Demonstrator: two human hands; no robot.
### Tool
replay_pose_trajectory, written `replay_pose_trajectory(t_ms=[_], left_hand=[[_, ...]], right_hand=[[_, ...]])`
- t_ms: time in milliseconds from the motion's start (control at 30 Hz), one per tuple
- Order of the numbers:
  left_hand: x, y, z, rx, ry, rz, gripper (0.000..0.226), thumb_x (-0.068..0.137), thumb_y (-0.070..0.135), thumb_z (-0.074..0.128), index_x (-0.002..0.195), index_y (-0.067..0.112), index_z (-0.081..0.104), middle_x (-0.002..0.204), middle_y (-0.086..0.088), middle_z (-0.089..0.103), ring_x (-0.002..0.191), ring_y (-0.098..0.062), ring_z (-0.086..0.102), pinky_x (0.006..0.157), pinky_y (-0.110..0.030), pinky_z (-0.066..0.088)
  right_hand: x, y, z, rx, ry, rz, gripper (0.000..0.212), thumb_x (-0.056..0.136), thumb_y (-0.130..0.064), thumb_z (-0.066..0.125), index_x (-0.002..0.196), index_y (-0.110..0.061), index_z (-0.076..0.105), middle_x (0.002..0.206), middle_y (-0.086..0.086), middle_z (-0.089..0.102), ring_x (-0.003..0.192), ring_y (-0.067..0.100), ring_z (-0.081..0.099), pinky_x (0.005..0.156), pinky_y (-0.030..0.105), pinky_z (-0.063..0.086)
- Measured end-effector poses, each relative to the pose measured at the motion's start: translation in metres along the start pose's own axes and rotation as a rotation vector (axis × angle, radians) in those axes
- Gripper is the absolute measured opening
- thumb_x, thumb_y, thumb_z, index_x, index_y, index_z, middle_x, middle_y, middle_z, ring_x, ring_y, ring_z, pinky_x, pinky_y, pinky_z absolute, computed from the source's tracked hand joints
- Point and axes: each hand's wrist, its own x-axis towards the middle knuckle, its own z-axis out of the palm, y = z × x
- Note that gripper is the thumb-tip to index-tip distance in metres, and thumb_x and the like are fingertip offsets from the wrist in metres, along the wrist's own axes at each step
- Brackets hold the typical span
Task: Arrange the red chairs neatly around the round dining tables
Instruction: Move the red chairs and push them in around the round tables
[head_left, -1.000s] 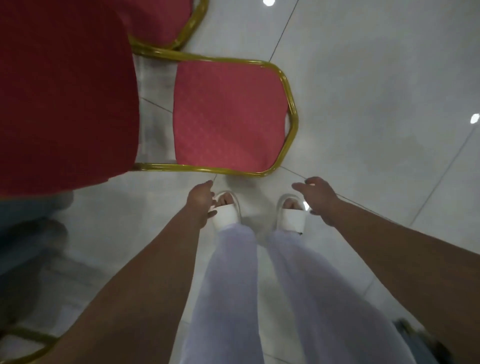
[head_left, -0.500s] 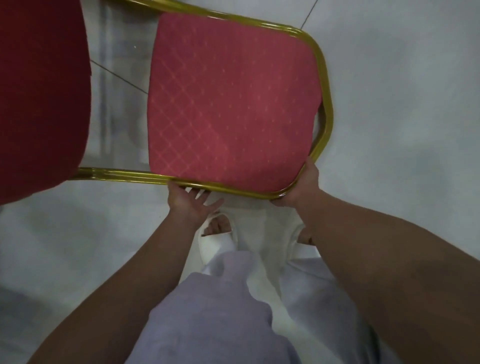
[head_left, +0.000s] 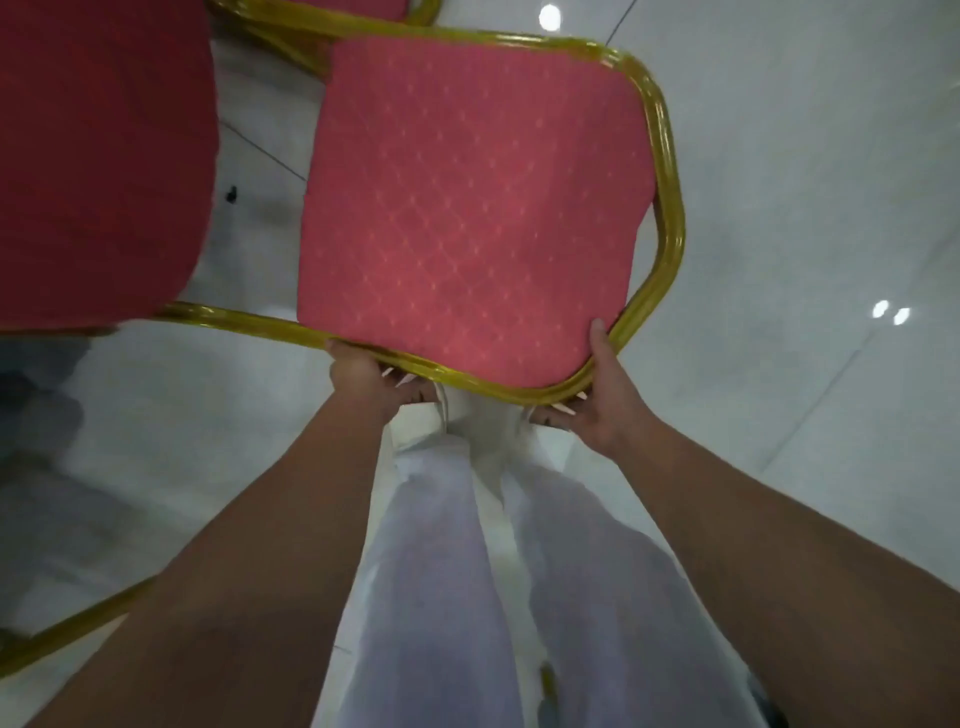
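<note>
Glossy floor (head_left: 805, 156) gleaming. Left grip (head_left: 363, 376) clamping red chair (head_left: 467, 208) frame at 7 o'clock, right grip (head_left: 602, 400) at 5; should be lifting level, clearing second chair (head_left: 291, 41) at 12.

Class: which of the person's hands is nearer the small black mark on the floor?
Left. The left hand grips the gold frame below and right of the black mark; the right hand grips the frame's rounded corner, farther right.

left hand (head_left: 363, 376), right hand (head_left: 605, 410), gripping red chair (head_left: 467, 208)
</note>
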Motion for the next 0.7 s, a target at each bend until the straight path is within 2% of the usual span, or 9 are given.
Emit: replay_pose_trajectory(t_ms=[100,200,233,267,367,433,500,600,700], left_hand=[[-0.095,0.017,-0.022,0.008,-0.090,-0.079,0.040,0.103,0.040,0.034,0.122,0.013,0.057,0.122,-0.018,0.062,0.107,-0.039,0.063,0.079,-0.063,0.053],[-0.200,0.022,-0.043,0.079,-0.141,-0.125,0.021,0.103,0.032,0.045,0.093,0.016,0.056,0.102,-0.009,0.064,0.092,-0.026,0.066,0.070,-0.048,0.056],[-0.231,0.020,-0.050,0.140,-0.128,-0.100,0.016,0.101,0.030,0.050,0.092,0.017,0.052,0.098,-0.008,0.061,0.089,-0.026,0.065,0.069,-0.046,0.057],[-0.261,0.018,-0.055,0.216,-0.118,-0.038,0.013,0.098,0.030,0.054,0.103,0.019,0.049,0.100,-0.008,0.059,0.091,-0.027,0.064,0.072,-0.047,0.058],[-0.339,0.019,-0.071,0.796,0.000,0.469,0.070,0.084,0.022,0.060,0.147,0.032,0.031,0.132,-0.010,0.052,0.113,-0.032,0.055,0.096,-0.043,0.049],[-0.389,0.019,-0.085,1.196,-0.158,0.819,0.093,0.067,0.023,0.059,0.154,0.031,0.027,0.152,-0.014,0.034,0.137,-0.031,0.038,0.113,-0.033,0.031],[-0.431,0.014,-0.100,1.432,-0.374,0.889,0.107,0.059,0.028,0.060,0.155,0.035,0.012,0.161,-0.015,0.016,0.147,-0.028,0.020,0.117,-0.032,0.023],[-0.475,-0.003,-0.119,1.491,-0.314,0.904,0.119,0.066,0.032,0.075,0.157,0.030,-0.002,0.162,-0.013,0.009,0.148,-0.027,0.015,0.116,-0.043,0.028],[-0.502,-0.021,-0.137,1.252,0.035,1.137,0.086,0.080,0.021,0.071,0.153,0.028,0.025,0.144,-0.007,0.046,0.126,-0.029,0.050,0.094,-0.042,0.048]], right_hand=[[-0.121,-0.013,-0.007,-0.098,-0.008,-0.043,0.050,0.080,-0.067,0.064,0.115,-0.033,0.058,0.117,0.002,0.070,0.106,0.028,0.067,0.081,0.046,0.059],[-0.235,-0.015,-0.004,-0.212,-0.088,-0.055,0.047,0.084,-0.053,0.069,0.124,-0.031,0.057,0.119,0.002,0.070,0.103,0.027,0.070,0.080,0.044,0.059],[-0.268,-0.015,-0.001,-0.239,-0.121,-0.073,0.045,0.086,-0.045,0.071,0.125,-0.029,0.057,0.119,0.003,0.070,0.101,0.027,0.071,0.080,0.044,0.059],[-0.297,-0.013,0.003,-0.267,-0.149,-0.102,0.043,0.087,-0.037,0.071,0.126,-0.027,0.057,0.119,0.004,0.071,0.099,0.028,0.072,0.080,0.045,0.060],[-0.367,-0.006,0.019,-0.401,-0.251,-0.146,0.037,0.089,-0.018,0.069,0.124,-0.019,0.058,0.108,0.007,0.073,0.097,0.030,0.072,0.088,0.046,0.058],[-0.400,0.002,0.033,-0.517,-0.305,-0.161,0.034,0.088,-0.016,0.069,0.121,-0.016,0.059,0.104,0.007,0.075,0.095,0.028,0.073,0.089,0.045,0.057],[-0.425,0.012,0.047,-0.633,-0.374,-0.200,0.031,0.087,-0.017,0.070,0.117,-0.015,0.063,0.102,0.007,0.076,0.093,0.025,0.074,0.084,0.039,0.057],[-0.457,0.027,0.068,-0.765,-0.460,-0.295,0.028,0.084,-0.020,0.072,0.112,-0.015,0.069,0.095,0.002,0.077,0.092,0.021,0.073,0.074,0.032,0.058],[-0.483,0.037,0.074,-0.909,-0.572,-0.375,0.030,0.083,-0.033,0.075,0.109,-0.019,0.072,0.099,-0.001,0.076,0.099,0.019,0.069,0.089,0.043,0.056]])
